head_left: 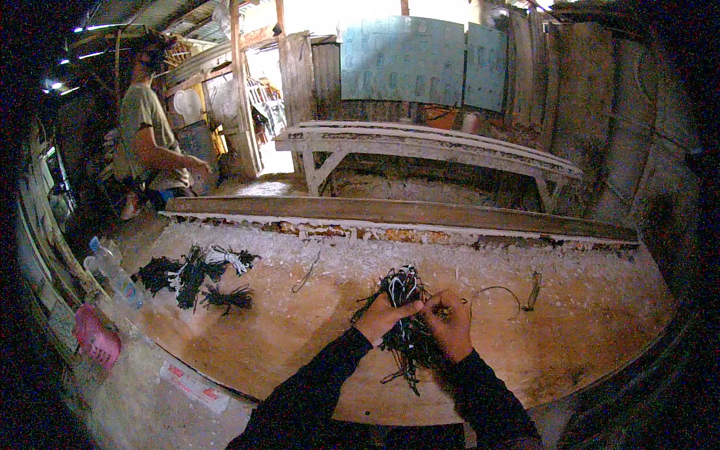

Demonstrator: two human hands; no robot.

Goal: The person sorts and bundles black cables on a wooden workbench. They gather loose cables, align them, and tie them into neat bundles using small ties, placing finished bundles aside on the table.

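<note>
Dark sleeves [304, 397] lead to the left hand [381, 319], gripping a black-and-white strand bundle [403, 283] over the wooden table [292, 352], and the curled right hand [450, 326] beside it, its hold unclear. Leftward lie more bundles [193, 276]; beyond, a long board [390, 214] partly hides the floor.

Ctr: bundle [405, 349] of dark & white strands, fibrous, matt, cord-like. Sleeves [307, 390], btm ctr: dark matt cloth. Worktop [300, 334], mid-frame: wood, fairly smooth, slight sheen; whitish crust [337, 244] along far edge, rough, flaky. Bottle [112, 270], L: clear glossy plastic. Bench [435, 142], upper ctr: wood-looking, worn whitish coat. Roof sheets [169, 20], upper L: ridged, prob. metal.
</note>
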